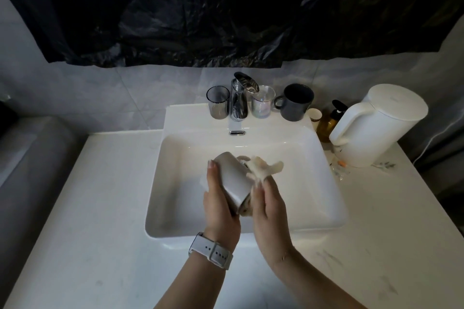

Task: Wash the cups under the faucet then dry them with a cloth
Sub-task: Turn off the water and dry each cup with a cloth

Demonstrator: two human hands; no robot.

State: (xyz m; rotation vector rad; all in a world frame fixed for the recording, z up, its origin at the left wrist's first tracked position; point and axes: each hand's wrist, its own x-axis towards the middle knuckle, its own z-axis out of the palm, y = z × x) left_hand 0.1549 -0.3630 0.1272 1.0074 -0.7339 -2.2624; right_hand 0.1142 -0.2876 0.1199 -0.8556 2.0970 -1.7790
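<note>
**Drying the white cup over the basin**

My left hand [219, 202] has its fingers wrapped round the white cup [234, 179], tilted above the sink [324, 198]. My right hand [270, 204] pinches the cloth [263, 168] against the cup's side and rim. I judge this the drying step; next I should work the cloth round inside, then swap for a cup waiting by the faucet [239, 98].

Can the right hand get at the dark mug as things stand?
Probably not right away: the right hand holds the cloth against the white cup. The path to the dark mug on the sink's back ledge looks open.
</note>
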